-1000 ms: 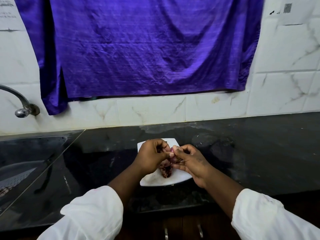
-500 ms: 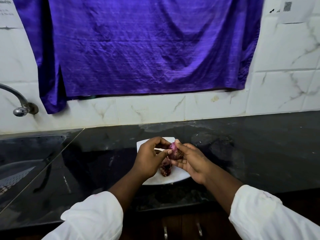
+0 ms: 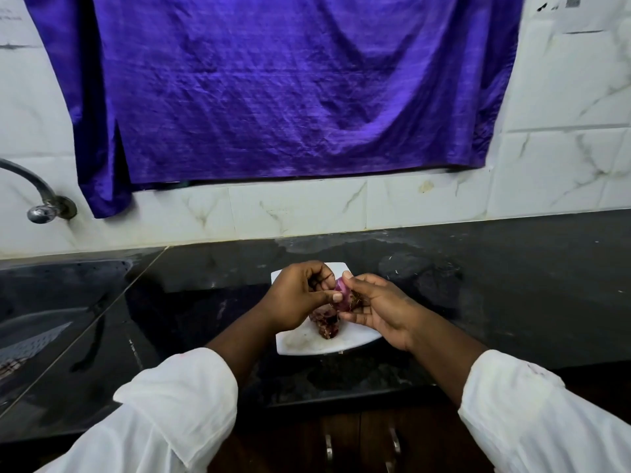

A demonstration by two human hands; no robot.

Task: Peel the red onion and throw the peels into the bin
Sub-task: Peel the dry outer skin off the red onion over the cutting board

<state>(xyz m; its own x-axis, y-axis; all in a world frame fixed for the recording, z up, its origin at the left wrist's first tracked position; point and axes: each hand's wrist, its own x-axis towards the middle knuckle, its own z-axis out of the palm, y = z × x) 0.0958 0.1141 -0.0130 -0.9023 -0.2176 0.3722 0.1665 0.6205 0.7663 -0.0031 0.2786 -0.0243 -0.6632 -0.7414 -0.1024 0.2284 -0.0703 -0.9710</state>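
Note:
A small red onion (image 3: 342,295), pale purple where its skin is off, is held above a white plate (image 3: 297,343) on the black counter. My right hand (image 3: 379,307) grips it from the right, thumb on top and fingers underneath, with its root tuft against the fingers. My left hand (image 3: 300,295) is curled beside the onion on the left, thumb tip touching its side. A heap of dark red peels (image 3: 326,324) lies on the plate below the hands. No bin is in view.
A black sink (image 3: 51,302) lies at the left, with a steel tap (image 3: 41,199) on the wall above it. A purple cloth (image 3: 290,90) hangs over the tiled wall. Cabinet handles (image 3: 394,445) show under the counter's front edge.
Both hands have lifted the onion a little off the plate, and more of its pale purple flesh shows between my thumbs than a second ago.

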